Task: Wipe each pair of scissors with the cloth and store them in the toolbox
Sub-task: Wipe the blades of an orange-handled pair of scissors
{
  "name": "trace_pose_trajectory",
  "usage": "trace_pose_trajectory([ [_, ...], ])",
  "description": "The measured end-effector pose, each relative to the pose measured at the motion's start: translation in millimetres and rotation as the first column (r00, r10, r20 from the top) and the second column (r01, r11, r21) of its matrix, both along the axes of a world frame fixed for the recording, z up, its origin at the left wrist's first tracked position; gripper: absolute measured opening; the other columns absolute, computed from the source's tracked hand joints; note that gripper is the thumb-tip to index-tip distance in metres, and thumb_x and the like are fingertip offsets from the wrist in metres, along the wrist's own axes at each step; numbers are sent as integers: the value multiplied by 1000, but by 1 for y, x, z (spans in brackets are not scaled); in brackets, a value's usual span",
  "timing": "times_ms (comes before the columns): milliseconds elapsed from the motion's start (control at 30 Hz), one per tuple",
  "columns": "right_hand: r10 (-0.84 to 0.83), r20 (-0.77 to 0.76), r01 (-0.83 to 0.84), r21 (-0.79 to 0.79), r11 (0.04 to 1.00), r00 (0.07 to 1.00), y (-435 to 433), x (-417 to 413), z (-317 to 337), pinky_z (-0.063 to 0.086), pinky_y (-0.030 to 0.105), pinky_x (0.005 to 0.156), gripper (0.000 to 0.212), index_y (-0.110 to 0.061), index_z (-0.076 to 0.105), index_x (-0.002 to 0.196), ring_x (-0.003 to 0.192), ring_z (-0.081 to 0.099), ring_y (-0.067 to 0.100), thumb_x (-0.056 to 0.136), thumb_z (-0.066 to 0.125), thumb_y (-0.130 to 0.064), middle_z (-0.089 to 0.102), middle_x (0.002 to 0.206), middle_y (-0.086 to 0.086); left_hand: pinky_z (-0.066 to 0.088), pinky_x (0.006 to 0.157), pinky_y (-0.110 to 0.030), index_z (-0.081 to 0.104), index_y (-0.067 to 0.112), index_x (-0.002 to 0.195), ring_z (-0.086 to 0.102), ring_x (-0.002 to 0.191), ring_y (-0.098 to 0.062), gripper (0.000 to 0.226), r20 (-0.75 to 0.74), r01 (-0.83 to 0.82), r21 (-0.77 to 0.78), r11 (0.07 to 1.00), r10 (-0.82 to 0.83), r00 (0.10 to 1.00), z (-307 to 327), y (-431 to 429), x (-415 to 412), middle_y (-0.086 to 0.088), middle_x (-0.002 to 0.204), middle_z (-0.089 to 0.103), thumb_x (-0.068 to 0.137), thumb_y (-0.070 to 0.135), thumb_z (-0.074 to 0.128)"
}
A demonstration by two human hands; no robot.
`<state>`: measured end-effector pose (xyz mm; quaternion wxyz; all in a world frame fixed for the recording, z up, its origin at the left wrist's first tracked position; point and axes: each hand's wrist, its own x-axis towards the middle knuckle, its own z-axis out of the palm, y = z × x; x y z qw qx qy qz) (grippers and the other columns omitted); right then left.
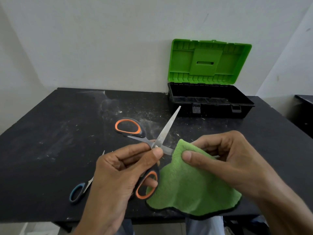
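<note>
Blue-handled scissors (79, 190) lie on the table (50, 133). The left hand (118, 168) grips the orange-handled scissors (162, 133), blades spread. The green cloth (191, 189) is pinched round one blade by the right hand (225, 160), mid-wipe. Next, I reckon: the other blade, then the open toolbox (215, 110) behind.

The middle of the blue-handled scissors (82, 185) is hidden behind the left hand (118, 175); only one handle loop and the blade tips are seen. One blade of the orange-handled scissors (166, 128) is covered by the cloth (194, 184) pinched in the right hand (228, 158). Both forearms are cut off at the near edge. The toolbox (210, 107) floor is masked by its front wall. A dark surface (304, 106) at far right is cropped.
</note>
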<state>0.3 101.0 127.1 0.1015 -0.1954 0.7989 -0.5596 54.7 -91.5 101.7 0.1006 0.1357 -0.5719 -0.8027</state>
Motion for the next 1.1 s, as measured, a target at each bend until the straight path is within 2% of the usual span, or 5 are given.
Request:
trace_pose_trajectory([
  [367, 25, -5, -25, -22, 999, 1000, 16, 1, 2, 60, 19, 63, 9, -20, 86, 81, 72, 81, 17, 79, 81, -26, 83, 81, 3, 41, 33, -13, 81, 9, 75, 49, 32, -9, 18, 5, -54, 59, 997, 54, 999, 3, -3, 0, -14, 70, 74, 61, 20, 76],
  [500, 6, -7, -7, -118, 993, 1000, 22, 2, 1, 59, 19, 60, 10, -17, 86, 78, 69, 80, 18, 77, 80, -25, 82, 78, 7, 38, 33, -10, 80, 7, 78, 48, 31, -6, 22, 37, -81, 95, 992, 77, 996, 3, -6, 0, -7, 65, 72, 63, 22, 76],
  [767, 22, 84, 10, -371, 928, 996, 36, 2, -14, 65, 30, 74, 52, -7, 86, 92, 85, 82, 33, 64, 96, -50, 82, 92, 20, 36, 31, -9, 77, 2, 75, 44, 27, -8, 32, -20, -95, 122, 988, 98, 995, 13, -4, 7, -7, 59, 69, 54, 27, 76],
  [967, -10, 24, 16, -255, 967, 1000, 37, 7, -11, 67, 39, 80, 24, -13, 87, 97, 94, 82, 33, 78, 87, -28, 83, 98, 15, 38, 34, -13, 79, 14, 69, 47, 28, -14, 28, -172, -114, -138, 984, 90, 981, 20, 4, 13, -12, 63, 73, 44, 15, 94],
  [1100, -21, -27, 15, -197, 980, 999, 31, 10, -9, 67, 35, 78, 17, -17, 88, 91, 88, 82, 27, 77, 79, -20, 85, 92, 8, 39, 34, -16, 78, 16, 67, 48, 29, -19, 15, -214, -171, -172, 970, 132, 968, 19, 9, 11, -12, 65, 75, 55, 26, 80],
])
